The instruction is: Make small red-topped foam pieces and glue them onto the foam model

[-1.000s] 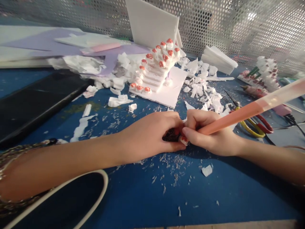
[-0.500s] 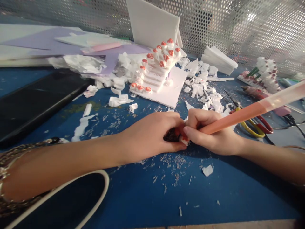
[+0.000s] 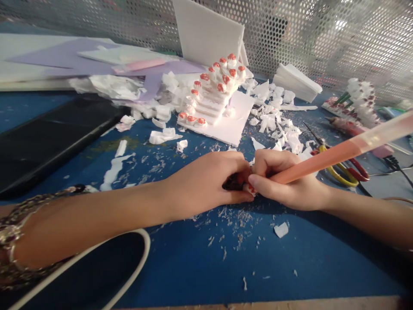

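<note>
The left hand point(image 3: 206, 183) rests at the middle of the blue tabletop point(image 3: 309, 267), its fingers bent and pressed together, pinching a small white lump with red marks point(image 3: 249, 190) between thumb and fingertips. That lump sits between the two hands, mostly hidden by them. The right hand point(image 3: 284, 181), just to its right, has its fingers curled around a thick orange pen with a translucent pale barrel point(image 3: 325, 161); the pen slants up to the right, and its tip is covered by the fingers, so contact with the lump cannot be told.

Beyond the hands, a small white staircase with red-topped white blobs point(image 3: 209, 103) stands on a square white board point(image 3: 238, 116). Torn white paper scraps point(image 3: 271, 120) lie to its right. Scissors with red and yellow handles point(image 3: 343, 172) lie farther right, partly behind the pen. At the left is a flat black glossy slab point(image 3: 61, 133); near left, a white cable point(image 3: 146, 249) loops below the forearm.
</note>
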### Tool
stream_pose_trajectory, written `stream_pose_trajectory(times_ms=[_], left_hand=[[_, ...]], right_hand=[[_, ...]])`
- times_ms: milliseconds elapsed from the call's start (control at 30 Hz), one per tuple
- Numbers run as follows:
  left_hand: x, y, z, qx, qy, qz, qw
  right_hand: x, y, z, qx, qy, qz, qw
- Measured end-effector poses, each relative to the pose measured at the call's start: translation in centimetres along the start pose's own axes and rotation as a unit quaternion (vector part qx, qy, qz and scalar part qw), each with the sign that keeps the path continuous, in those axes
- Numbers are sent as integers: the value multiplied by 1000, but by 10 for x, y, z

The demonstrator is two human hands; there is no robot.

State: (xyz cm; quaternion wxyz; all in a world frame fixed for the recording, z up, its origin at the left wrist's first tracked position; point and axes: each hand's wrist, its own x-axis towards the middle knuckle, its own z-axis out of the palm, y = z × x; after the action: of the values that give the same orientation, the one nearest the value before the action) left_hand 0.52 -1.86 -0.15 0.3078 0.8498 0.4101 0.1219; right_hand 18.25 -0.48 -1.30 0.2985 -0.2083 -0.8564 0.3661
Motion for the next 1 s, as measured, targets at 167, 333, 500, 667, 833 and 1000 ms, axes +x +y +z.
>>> stream_pose_trajectory(times_ms=[167,333,500,667,833,1000], left_hand=[[0,-3,1,-1,2,5,1000],[1,-2,1,-6,1,5,1000],[0,-2,0,-10,6,14,1000],[-1,-3,1,-12,4,13,1000],[0,-3,1,-11,6,11,1000],[-1,-3,1,-12,9,16,1000]], right_hand=[[0,0,0,-26,-14,1,1000],[-1,-1,-1,-11,0,-4,1000],[-1,1,0,-25,-13,-11,1000],[-1,1,0,-19,-6,-18,1000],[-2,0,0,-20,-7,-15,1000],[0,0,0,-20,-15,-15,1000]])
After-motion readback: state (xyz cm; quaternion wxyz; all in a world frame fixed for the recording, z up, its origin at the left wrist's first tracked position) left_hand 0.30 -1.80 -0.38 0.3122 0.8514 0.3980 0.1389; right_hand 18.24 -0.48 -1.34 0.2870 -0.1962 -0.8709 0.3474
